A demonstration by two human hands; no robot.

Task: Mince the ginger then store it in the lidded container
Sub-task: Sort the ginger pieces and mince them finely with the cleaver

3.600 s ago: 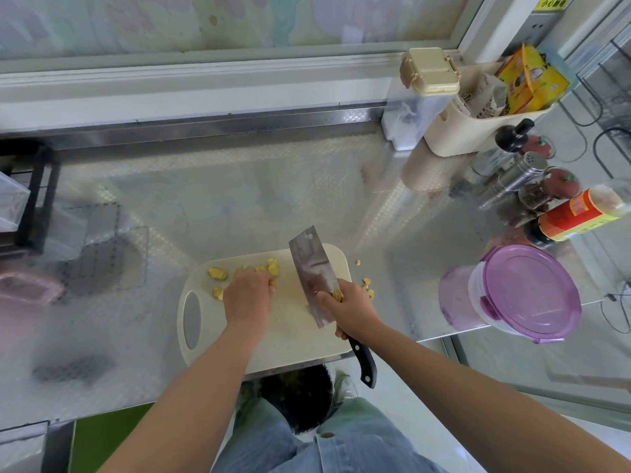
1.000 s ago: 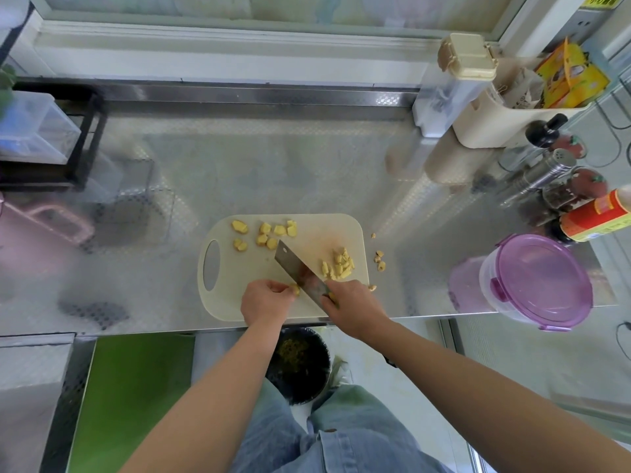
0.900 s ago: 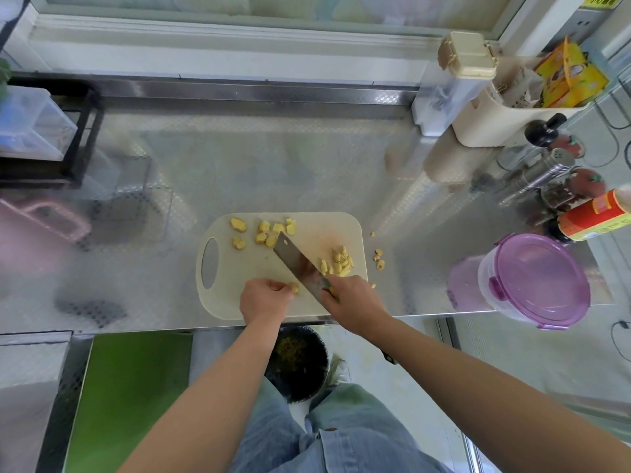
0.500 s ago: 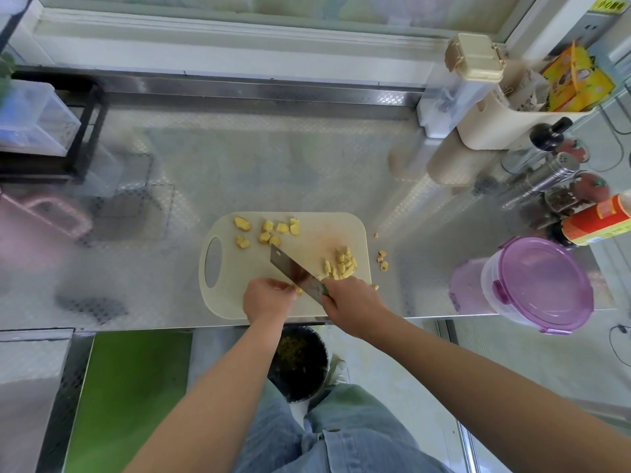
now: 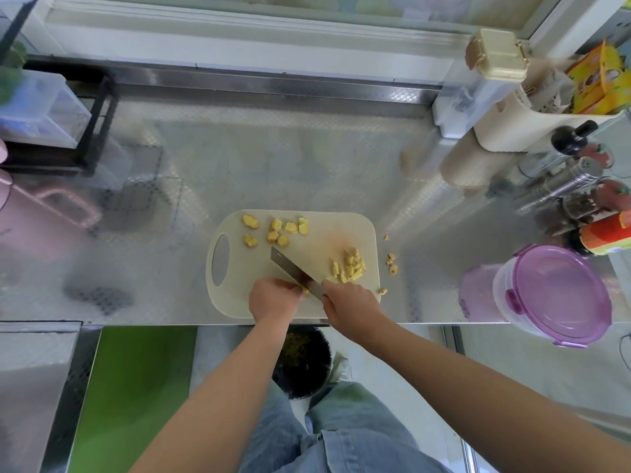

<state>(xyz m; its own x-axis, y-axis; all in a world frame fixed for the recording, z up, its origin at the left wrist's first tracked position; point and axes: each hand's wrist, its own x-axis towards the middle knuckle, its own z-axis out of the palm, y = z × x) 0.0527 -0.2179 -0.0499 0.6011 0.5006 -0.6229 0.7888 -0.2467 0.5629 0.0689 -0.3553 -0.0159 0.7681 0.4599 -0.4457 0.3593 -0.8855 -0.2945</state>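
A cream cutting board lies at the counter's front edge. Yellow ginger chunks sit at its far left, and a pile of smaller cut ginger sits at its right. My right hand grips the cleaver, whose blade runs diagonally across the board. My left hand pinches a small ginger piece against the blade's near side; the piece is mostly hidden by my fingers. The clear container with a purple lid stands at the counter's right front corner, lid closed.
A few ginger bits lie on the steel counter right of the board. Bottles and shakers crowd the right side. A black rack with clear bins stands far left. A dark bin sits on the floor below.
Since 3.6 s ago both hands and the cleaver came from the board's far part to its near edge. Over the last second the blade shifted only slightly beside the held piece.
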